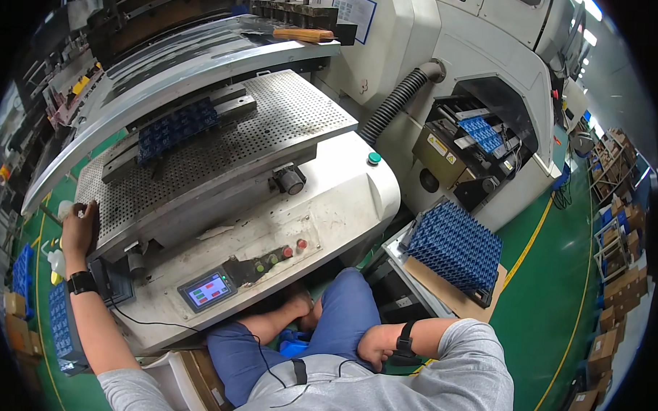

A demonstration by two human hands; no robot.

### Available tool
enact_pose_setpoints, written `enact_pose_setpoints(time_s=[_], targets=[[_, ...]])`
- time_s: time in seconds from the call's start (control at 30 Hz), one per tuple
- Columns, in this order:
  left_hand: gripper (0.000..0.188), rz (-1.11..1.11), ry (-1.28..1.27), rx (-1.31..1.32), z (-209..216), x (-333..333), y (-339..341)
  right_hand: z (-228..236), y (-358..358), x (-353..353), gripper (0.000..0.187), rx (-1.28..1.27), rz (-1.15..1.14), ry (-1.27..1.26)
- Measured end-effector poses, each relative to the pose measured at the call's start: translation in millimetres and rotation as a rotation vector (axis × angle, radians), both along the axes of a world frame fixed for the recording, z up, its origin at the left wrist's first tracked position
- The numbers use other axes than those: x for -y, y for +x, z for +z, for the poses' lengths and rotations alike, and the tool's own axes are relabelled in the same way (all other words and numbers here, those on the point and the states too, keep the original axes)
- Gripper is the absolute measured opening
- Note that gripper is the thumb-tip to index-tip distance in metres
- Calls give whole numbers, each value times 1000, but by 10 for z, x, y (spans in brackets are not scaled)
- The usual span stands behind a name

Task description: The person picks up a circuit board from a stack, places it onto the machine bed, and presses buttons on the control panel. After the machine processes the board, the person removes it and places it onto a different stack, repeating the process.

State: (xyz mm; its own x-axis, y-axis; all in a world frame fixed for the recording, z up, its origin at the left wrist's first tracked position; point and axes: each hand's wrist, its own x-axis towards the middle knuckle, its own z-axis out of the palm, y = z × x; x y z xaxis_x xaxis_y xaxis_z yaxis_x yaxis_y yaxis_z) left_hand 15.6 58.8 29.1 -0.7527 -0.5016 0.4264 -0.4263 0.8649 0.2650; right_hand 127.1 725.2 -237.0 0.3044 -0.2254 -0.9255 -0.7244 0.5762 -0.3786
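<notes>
My left hand (79, 231) reaches out to the near left corner of a perforated metal plate (296, 106) on a machine bed. Its fingertips are a little apart at the plate's edge, and I see nothing held in them. On the plate, a dark blue patterned panel (178, 130) sits between metal bars (238, 104). My right hand (375, 346) rests on my right thigh with its fingers curled in, and no object shows in it.
A small touch screen (207, 290) and red and green buttons (288, 253) line the machine's front. To the right, a stack of blue panels (454, 246) stands on a side table. Behind it, another blue panel (482, 133) lies in a machine opening. An orange-handled tool (303, 35) lies above.
</notes>
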Motion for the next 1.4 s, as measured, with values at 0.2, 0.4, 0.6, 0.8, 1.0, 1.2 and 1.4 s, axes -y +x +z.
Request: enact_pose_setpoints(time_s=[0.2,0.4,0.6,0.8,1.0,1.2,1.4], targets=[[63,4,-1,5,-21,42,-21,-49,10,-26,48,-1,-22,19],[63,25,5,25,37,-58,10,-74,2,-11,46,-1,-23,-1],[62,30,-4,26,63,-113,22,-94,4,-25,45,-5,-51,3],[61,24,-9,19,54,-111,28,-40,9,-8,47,-27,-54,28],[59,17,1,8,60,-120,28,44,3,15,49,-28,-26,6],[60,12,1,-1,55,-117,23,-64,18,-8,49,-16,-45,43],[61,13,-1,3,51,-112,27,-166,27,-33,49,-7,-30,33]])
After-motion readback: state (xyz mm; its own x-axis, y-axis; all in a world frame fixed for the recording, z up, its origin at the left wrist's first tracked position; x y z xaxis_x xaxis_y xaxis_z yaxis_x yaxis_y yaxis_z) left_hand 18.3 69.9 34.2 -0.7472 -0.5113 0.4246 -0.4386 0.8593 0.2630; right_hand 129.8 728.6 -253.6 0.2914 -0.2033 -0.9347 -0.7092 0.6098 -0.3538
